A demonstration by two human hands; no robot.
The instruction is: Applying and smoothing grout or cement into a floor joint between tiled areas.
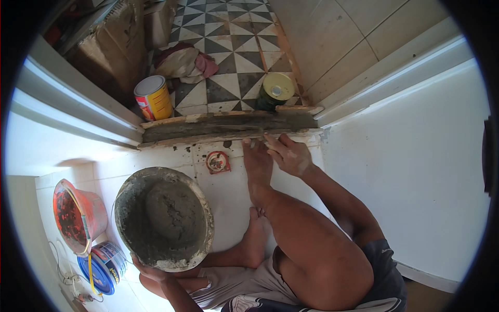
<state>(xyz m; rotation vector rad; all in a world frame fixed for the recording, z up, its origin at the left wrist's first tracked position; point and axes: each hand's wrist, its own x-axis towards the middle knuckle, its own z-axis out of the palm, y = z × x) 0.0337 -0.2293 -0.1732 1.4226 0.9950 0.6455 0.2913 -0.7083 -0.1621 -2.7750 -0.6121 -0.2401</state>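
Note:
A large bucket [204,200] of wet grey cement mortar [174,210] stands tilted toward me at the left of my legs. My left hand [149,270] grips the bucket's near side by the rim, its fingers partly hidden. At the doorway, my right hand [292,157] reaches to the near edge of a mortar-filled threshold channel [228,126], beside my bare foot. Its fingers are apart and stretched forward, with no tool visible in them. Thin strips [182,140] edge the channel on its near and far sides.
A red tape measure [218,162] lies on the white tiles. Beyond the channel stand a yellow-red can [154,98] and a green can [276,91], with crumpled cloth [187,63] and cardboard boxes [112,49]. An orange bucket [93,210] and a blue-lidded tub [99,273] stand left.

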